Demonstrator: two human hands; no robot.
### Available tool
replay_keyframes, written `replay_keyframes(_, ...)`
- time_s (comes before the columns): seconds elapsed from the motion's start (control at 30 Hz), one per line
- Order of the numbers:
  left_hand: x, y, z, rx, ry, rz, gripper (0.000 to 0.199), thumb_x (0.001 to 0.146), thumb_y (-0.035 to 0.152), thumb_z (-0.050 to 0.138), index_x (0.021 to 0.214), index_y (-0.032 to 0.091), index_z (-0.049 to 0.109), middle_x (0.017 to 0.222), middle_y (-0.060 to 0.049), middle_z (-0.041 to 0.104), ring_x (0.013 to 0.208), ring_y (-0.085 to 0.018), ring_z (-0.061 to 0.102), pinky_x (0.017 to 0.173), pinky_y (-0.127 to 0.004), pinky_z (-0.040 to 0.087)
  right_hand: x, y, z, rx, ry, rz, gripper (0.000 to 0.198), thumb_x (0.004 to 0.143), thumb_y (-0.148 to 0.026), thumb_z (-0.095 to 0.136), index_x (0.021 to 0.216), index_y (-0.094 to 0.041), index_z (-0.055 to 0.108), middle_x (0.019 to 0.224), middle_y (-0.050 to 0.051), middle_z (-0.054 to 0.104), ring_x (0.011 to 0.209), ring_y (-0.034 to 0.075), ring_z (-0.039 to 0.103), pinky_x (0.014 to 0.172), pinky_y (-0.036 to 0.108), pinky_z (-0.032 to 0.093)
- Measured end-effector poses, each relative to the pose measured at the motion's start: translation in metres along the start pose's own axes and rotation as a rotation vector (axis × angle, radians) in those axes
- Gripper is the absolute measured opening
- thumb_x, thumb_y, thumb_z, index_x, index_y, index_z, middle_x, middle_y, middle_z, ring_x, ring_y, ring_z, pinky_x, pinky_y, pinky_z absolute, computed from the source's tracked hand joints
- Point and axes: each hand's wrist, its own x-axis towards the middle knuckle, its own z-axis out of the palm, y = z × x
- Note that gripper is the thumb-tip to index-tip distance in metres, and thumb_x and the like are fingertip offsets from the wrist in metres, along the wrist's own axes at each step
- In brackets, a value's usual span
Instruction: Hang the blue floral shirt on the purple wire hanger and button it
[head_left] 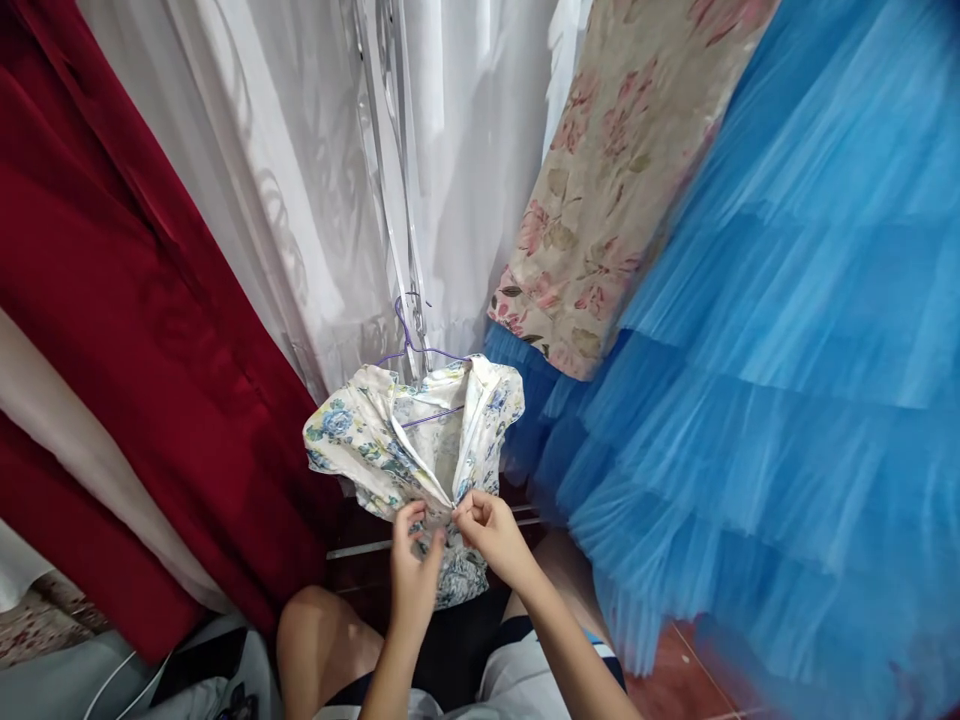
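A white floral dress (360,420) with blue and yellow flowers hangs in front of me on a purple wire hanger (409,345). Its neck opening gapes in a V that narrows to a point at my hands. There, the thumb and fingers of my right hand (487,530) pinch the dress where the two edges meet; any zip pull between them is too small to make out. My left hand (414,560) is just left of that point, bent fingers against the cloth and thumb apart from them. The lower dress is bunched and partly hidden behind my hands.
White drapes (300,150) and shiny ribbons (397,180) hang behind the hanger. Dark red cloth (150,300) falls on the left. On the right are a pink-flowered cloth (600,220) and a tiered blue tulle skirt (750,400). A white cable (112,680) lies at lower left.
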Motion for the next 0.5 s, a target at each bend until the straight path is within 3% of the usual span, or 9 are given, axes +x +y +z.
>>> replay_keyframes(0.07, 0.0, 0.004, 0.017, 0.004, -0.1, 0.007, 0.04, 0.082, 0.035, 0.067, 0.118, 0.022, 0.059, 0.119, -0.013, 0.062, 0.111, -0.027, 0.06, 0.097, -0.038, 0.045, -0.002, -0.004, 0.005, 0.017, -0.017, 0.007, 0.024, 0.078, -0.033, 0.069, 0.068, -0.019, 0.053, 0.048, -0.004, 0.054, 0.042, 0.009, 0.043, 0.046, 0.022, 0.029)
replay_keyframes(0.17, 0.003, 0.01, 0.026, 0.029, -0.077, 0.014, 0.024, 0.082, 0.033, 0.065, 0.104, 0.022, 0.065, 0.104, -0.011, 0.068, 0.099, -0.027, 0.064, 0.092, -0.037, 0.047, -0.004, -0.007, 0.006, 0.071, -0.045, 0.037, 0.028, 0.078, -0.038, 0.071, 0.068, -0.018, 0.053, 0.048, -0.003, 0.055, 0.041, 0.008, 0.041, 0.045, 0.022, 0.029)
replay_keyframes(0.27, 0.002, 0.015, 0.021, 0.049, -0.114, 0.047, 0.015, 0.083, 0.036, 0.063, 0.088, 0.022, 0.066, 0.09, -0.008, 0.069, 0.089, -0.026, 0.065, 0.085, -0.035, 0.049, -0.004, -0.006, 0.003, 0.15, -0.071, 0.09, 0.032, 0.074, -0.042, 0.075, 0.069, -0.017, 0.056, 0.048, -0.003, 0.057, 0.038, 0.007, 0.037, 0.042, 0.022, 0.025)
replay_keyframes(0.5, -0.009, 0.014, 0.009, 0.041, -0.189, 0.038, 0.012, 0.09, 0.037, 0.057, 0.085, 0.027, 0.061, 0.078, -0.005, 0.067, 0.075, -0.022, 0.064, 0.076, -0.031, 0.05, -0.005, -0.002, 0.013, 0.305, -0.121, 0.159, 0.03, 0.083, -0.043, 0.068, 0.07, -0.017, 0.06, 0.055, 0.001, 0.064, 0.039, 0.006, 0.038, 0.042, 0.022, 0.022)
